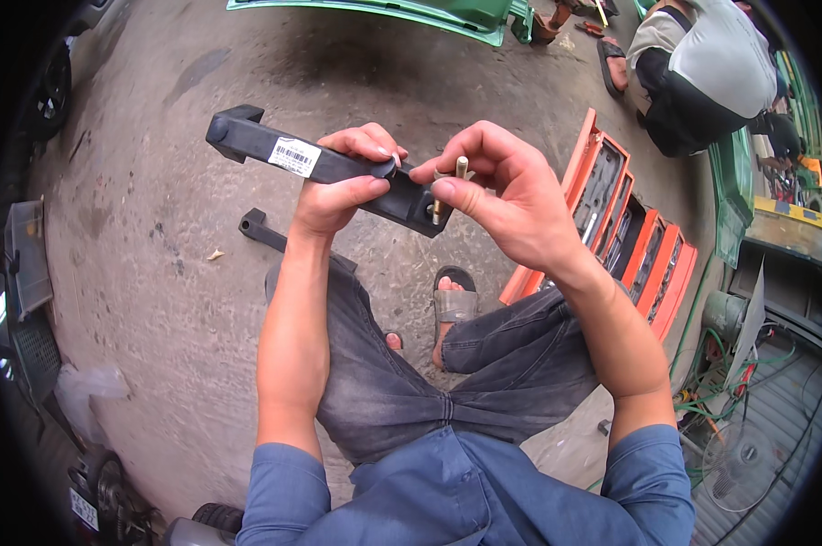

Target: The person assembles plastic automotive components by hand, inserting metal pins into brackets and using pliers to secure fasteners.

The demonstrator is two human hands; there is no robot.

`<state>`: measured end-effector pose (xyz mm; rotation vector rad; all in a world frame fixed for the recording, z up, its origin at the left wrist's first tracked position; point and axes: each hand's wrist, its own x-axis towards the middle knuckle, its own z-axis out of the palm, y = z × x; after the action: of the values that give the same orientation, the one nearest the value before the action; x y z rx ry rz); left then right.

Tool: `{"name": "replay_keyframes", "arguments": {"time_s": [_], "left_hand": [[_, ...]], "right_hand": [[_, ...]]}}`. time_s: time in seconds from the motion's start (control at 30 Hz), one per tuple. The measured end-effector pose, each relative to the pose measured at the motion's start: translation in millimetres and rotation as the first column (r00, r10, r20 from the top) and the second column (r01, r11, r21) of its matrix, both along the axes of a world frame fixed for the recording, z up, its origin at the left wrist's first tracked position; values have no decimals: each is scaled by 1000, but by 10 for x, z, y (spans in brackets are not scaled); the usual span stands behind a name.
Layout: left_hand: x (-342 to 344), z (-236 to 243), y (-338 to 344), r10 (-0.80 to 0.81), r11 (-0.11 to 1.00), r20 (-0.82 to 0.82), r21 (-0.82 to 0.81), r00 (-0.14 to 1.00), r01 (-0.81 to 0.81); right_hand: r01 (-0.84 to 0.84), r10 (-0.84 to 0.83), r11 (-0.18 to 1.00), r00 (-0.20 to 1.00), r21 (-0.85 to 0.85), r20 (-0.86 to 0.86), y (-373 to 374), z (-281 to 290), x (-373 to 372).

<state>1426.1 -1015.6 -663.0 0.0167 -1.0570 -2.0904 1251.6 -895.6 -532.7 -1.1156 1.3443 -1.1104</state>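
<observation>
My left hand (345,187) is wrapped around a long black bracket (247,141) with a hooked far-left end and a white barcode label. It is held up above my knees, slanting down to the right. At the bracket's right end, my right hand (513,196) pinches a brass-coloured bolt (436,213) between thumb and fingers. The bolt stands upright against that end; whether it sits in a hole I cannot tell. A small round black part (385,169) shows by my left thumb. Another black bracket (263,231) lies lower, partly hidden behind my left forearm.
An orange fold-out toolbox (602,205) with tools in its trays stands by my right knee. A person (716,73) crouches at the far right. A green panel (411,11) lies ahead. A fan (740,460), cables and hoses lie at the right; a motorbike (111,496) stands lower left.
</observation>
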Motion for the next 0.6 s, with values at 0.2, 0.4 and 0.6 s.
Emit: {"name": "replay_keyframes", "arguments": {"time_s": [0.2, 0.4, 0.6], "left_hand": [[16, 4, 7, 34, 999, 34, 15, 999, -34], [17, -17, -25, 76, 996, 79, -59, 994, -71], [71, -51, -45, 104, 994, 72, -25, 992, -102]], "right_hand": [[-21, 4, 999, 946, -48, -325, -3, -51, -4], [-3, -50, 990, 924, -139, -378, 31, 101, -47], [-170, 44, 975, 782, -145, -622, -4, 23, -40]]}}
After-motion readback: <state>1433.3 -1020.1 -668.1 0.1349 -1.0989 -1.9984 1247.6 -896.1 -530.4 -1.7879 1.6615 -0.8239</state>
